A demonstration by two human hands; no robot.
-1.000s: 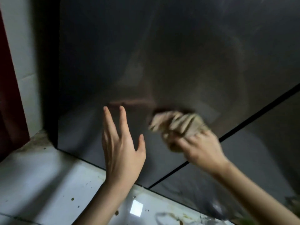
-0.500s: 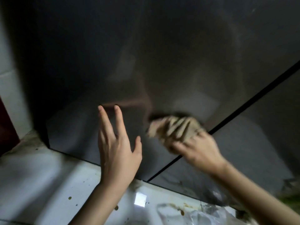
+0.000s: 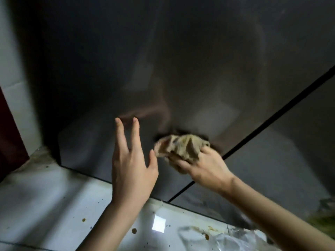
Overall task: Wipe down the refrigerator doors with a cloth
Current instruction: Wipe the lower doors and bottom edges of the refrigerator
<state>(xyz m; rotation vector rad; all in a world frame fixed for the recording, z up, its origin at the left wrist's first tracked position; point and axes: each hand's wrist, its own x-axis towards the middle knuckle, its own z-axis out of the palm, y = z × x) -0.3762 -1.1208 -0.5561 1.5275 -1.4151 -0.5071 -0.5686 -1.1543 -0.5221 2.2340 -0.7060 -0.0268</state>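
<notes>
A cloth [image 3: 181, 147] is gripped by the right hand [image 3: 204, 169] against the door [image 3: 181, 69]; the left hand [image 3: 132, 167] is held open. Streaks may be left by its grime.

Refrigerator door [image 3: 181, 69] — dark, smooth, glossy, reflective. Cloth [image 3: 181, 147] under right fingers [image 3: 183, 164] — beige, crumpled, rough weave. Floor tile [image 3: 45, 196]: glossy, speckled.

Left hand [image 3: 132, 169] open, fingers raised, right hand [image 3: 208, 169] seemingly clutching cloth [image 3: 181, 145]

Stained white tiled floor [image 3: 45, 205], dim light
</notes>
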